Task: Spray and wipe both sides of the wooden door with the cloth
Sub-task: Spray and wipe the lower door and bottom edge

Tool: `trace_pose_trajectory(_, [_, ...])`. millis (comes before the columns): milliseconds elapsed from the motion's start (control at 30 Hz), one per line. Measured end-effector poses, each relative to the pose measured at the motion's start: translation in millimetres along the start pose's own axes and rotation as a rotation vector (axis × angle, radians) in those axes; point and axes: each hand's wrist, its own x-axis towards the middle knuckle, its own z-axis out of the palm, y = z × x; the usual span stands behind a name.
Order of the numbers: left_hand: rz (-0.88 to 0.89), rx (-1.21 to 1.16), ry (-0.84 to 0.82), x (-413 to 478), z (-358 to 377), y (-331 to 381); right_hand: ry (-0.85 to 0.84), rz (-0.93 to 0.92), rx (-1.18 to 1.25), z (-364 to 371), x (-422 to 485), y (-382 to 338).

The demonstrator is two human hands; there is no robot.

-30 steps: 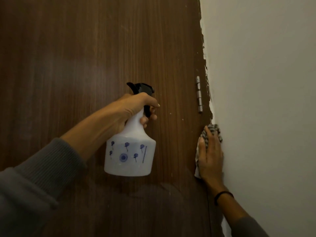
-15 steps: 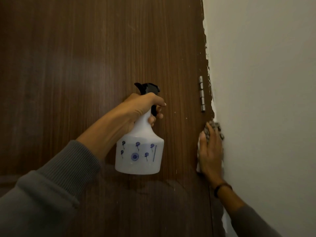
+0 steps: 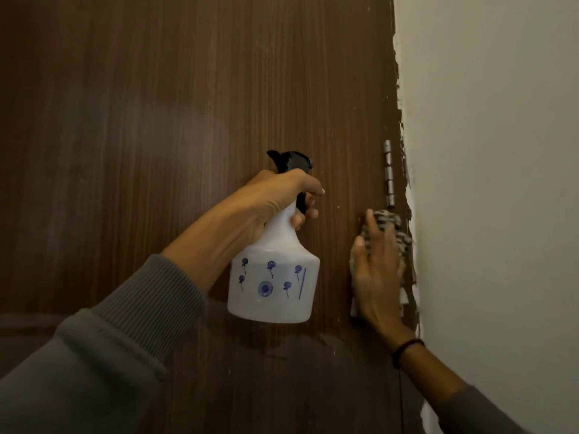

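The left hand [image 3: 275, 202] gripped the spray bottle [image 3: 272, 286] by its slim neck, seemingly light. The right hand [image 3: 376, 274], fingers flat, pressed the soft, limp cloth [image 3: 387, 219] against the door [image 3: 156, 120].

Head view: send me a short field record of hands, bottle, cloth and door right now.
left hand: grips the spray bottle by its neck, upright, in front of the door
right hand: fingers flat, presses the cloth against the door
cloth: just below the hinge, at the door's edge beside the wall
door: brown wood, pale specks near the cloth
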Motion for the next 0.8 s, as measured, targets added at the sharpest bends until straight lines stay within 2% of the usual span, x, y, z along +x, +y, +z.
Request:
trace_pose_trajectory(100, [0.008,0.006,0.012,-0.8,-0.3,-2.0,-0.233,-0.265,-0.012,-0.3,-24.2,-7.6])
trace_pose_trajectory(133, [0.010,0.003,0.020,-2.2,0.0,-1.9,-0.249,-0.274,-0.004,-4.1,-25.2,1.6])
trace_pose_trajectory(267, [0.013,0.007,0.030,-8.0,3.2,1.4,-0.051,0.124,0.034,-19.3,-8.1,43.2])
trace_pose_trajectory(400, [0.020,-0.010,0.020,-11.2,3.0,1.2,-0.025,0.171,-0.013,-12.6,-0.2,41.4])
trace_pose_trajectory(433, [0.022,-0.020,0.020,-11.1,2.7,0.2,-0.037,0.153,-0.033,-10.9,-1.8,35.9])
trace_pose_trajectory(533, [0.029,-0.020,0.018,-10.6,2.8,-0.1,-0.118,-0.049,-0.163,-4.4,-17.9,25.2])
trace_pose_trajectory(667, [0.033,-0.005,0.015,-9.0,2.1,-1.1,-0.306,-0.269,-0.186,-5.6,-45.9,23.3])
trace_pose_trajectory(733, [0.033,-0.005,0.014,-7.5,2.2,-0.8,-0.194,-0.198,-0.125,-9.8,-43.8,36.8])
trace_pose_trajectory(800, [0.026,-0.010,0.015,-6.3,1.9,-1.3,-0.029,0.018,-0.060,-6.0,-35.1,41.6])
